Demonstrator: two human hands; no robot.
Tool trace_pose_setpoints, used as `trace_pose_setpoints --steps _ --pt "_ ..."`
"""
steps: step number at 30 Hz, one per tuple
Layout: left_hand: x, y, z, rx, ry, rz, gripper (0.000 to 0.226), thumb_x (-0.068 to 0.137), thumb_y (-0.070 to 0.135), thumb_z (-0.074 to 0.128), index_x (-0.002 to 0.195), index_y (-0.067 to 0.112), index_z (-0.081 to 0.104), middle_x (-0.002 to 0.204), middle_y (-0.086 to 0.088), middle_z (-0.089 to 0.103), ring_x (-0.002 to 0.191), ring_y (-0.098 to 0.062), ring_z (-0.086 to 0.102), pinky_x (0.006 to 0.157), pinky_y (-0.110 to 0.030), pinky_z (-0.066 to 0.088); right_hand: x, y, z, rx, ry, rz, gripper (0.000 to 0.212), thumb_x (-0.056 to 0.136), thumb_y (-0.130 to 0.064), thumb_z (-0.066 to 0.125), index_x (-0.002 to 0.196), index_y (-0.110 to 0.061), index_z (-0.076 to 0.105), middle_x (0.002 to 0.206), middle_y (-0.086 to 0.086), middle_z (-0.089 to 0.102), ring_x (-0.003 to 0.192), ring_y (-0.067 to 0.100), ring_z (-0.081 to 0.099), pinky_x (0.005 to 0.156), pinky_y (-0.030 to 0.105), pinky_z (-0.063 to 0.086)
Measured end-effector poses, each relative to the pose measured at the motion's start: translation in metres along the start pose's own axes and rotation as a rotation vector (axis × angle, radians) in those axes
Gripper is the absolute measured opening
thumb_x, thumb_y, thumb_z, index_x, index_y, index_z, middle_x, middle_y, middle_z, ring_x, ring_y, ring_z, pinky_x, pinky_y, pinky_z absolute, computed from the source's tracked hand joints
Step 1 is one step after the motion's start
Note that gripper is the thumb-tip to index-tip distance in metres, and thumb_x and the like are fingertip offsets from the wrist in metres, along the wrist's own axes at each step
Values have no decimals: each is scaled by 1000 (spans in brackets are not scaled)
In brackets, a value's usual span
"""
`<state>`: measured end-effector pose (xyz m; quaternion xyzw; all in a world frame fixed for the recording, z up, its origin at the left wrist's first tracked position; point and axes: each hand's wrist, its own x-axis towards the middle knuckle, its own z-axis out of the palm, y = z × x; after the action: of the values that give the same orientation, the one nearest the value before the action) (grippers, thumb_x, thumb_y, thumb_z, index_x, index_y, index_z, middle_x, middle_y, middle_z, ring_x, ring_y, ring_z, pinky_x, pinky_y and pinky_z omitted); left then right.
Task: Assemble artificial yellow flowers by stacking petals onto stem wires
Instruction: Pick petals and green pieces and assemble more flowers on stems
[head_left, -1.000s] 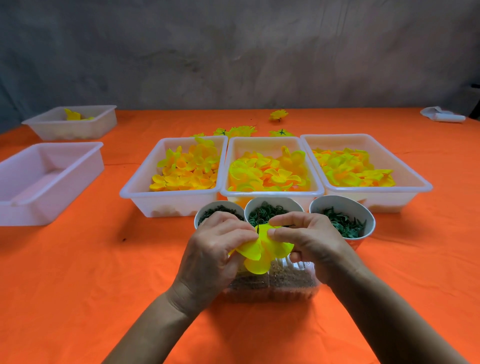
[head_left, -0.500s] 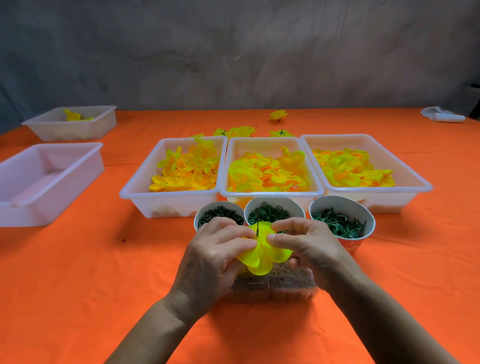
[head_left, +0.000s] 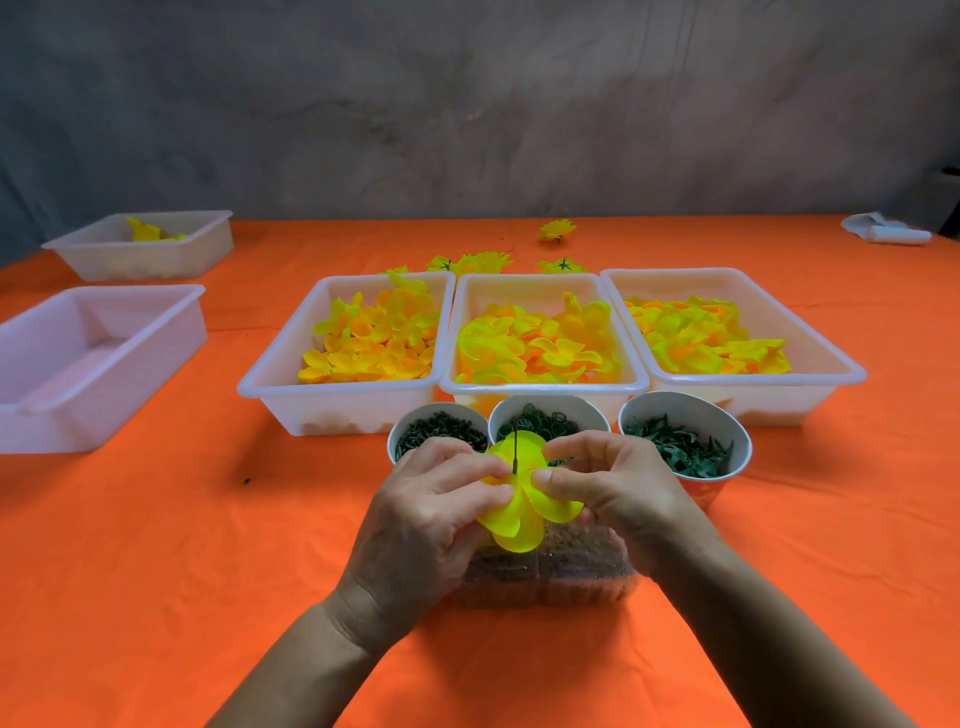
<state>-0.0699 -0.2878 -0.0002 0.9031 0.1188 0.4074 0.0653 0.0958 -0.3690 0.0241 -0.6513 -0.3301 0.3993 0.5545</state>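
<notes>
Yellow petal layer (head_left: 524, 499), threaded on a dark stem wire (head_left: 515, 451), is pinched by left hand (head_left: 431, 514) and right hand (head_left: 618, 493) above a clear box (head_left: 582, 571), apparently just clear of the cups (head_left: 685, 441).

Left hand (head_left: 436, 499) and right hand (head_left: 618, 483) meet fingertip to fingertip, fingers curled, pinching, forearms converging.

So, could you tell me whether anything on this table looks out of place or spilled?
A few yellow flowers lie loose on the orange tablecloth behind the three petal trays, not in any container. Otherwise nothing stands out: trays and cups are upright, and both hands hold a petal layer on its stem wire.
</notes>
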Motion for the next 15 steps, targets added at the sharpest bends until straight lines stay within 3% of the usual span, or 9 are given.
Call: trace_pose_setpoints --steps 4,10,15 --pt "1 1 -1 17 -9 15 15 79 11 59 83 8 73 101 -2 70 88 -26 58 73 -39 51 -2 0 0 -96 56 -100 19 70 -3 78 83 -14 70 70 2 59 55 7 55 43 13 40" --pt "1 9 -7 1 -75 -44 22 70 23 61 84 9 72 104 1 68 94 -25 58 79 -38 50 -2 3 0 -53 25 -98 11 72 -2 77 76 -11 71 60 -2 59 46 -2 52 41 12 37" --pt "4 12 -5 -108 1 -154 32 88 34 55 75 10 71 94 4 69 89 -20 57 80 -33 46 -3 2 2 -39 13 -101 12 72 -1 76 74 -10 70 57 -3 61 45 -3 54 41 11 38"
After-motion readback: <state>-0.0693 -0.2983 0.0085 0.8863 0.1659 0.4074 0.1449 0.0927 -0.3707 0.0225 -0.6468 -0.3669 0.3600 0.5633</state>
